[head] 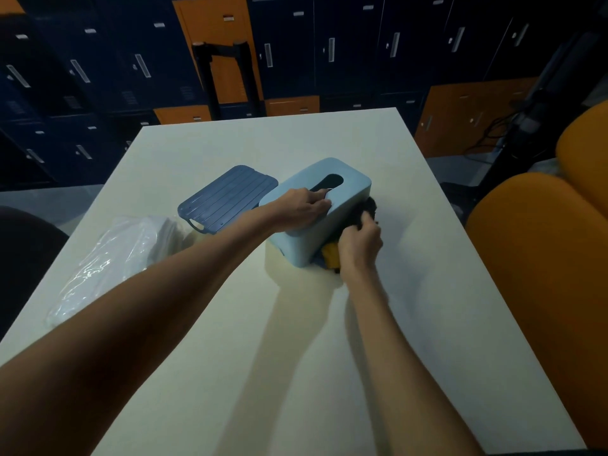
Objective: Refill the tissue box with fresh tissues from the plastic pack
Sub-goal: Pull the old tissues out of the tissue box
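The tissue box (345,195) tilts between hands — left hand (304,210) gripping its top, right hand (360,241) clutching dark material (370,207) underneath.

Dim overhead light is paling the table (444,307); lockers (345,44) at twelve o'clock are sinking into darkness, the plastic pack (98,264) at nine is glinting, and the edges are bowing.

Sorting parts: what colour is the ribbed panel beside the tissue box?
The ribbed panel is slate blue, darker than the pale tissue box; head view.
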Available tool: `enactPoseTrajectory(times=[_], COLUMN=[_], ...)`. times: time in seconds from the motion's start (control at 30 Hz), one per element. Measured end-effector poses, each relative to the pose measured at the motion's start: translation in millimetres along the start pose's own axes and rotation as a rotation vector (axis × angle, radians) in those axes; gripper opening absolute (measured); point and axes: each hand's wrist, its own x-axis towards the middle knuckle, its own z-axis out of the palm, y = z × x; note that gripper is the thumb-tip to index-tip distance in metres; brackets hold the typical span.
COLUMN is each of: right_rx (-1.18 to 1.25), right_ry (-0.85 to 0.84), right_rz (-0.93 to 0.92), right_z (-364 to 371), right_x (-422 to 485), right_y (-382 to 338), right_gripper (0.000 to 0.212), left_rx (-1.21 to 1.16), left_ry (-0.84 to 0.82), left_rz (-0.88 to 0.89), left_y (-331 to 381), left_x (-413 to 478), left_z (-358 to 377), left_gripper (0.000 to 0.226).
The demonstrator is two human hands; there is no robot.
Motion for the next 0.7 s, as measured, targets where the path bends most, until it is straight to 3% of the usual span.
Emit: enactPoseTrajectory(times=[0.17, 0.23, 0.33, 0.43, 0.57, 0.7], right_rx=[0.004, 0.005, 0.002, 0.018, 0.033, 0.013], right_ry=[-0.254, -0.227, -0.145, -0.132, -0.129, -0.225], right_rz=[-0.009, -0.006, -0.05, -0.063, -0.079, -0.075], right_z=[-13, -24, -42, -57, -66, -58], right_x=[-52, -41, -20, -9, -9, -14], right_y=[17, 20, 15, 11, 13, 18], right_gripper=[0.037, 0.039, 0.037, 0.032, 0.034, 0.038], left_rx=[-0.092, -0.072, 0.154, 0.235, 0.529, 0.611], left_ry=[-0.015, 0.046, 0.154, 0.13, -0.118, -0.089], left_rz=[-0.037, -0.008, 0.133, 0.289, 0.254, 0.333], left_y=[9, 14, 22, 17, -7, -13], left_x=[-1, -3, -10, -18, -27, -29], left_z=[-3, 2, 5, -17, -44, -38], left_gripper=[0.046, 0.036, 0.034, 0.034, 0.06, 0.083])
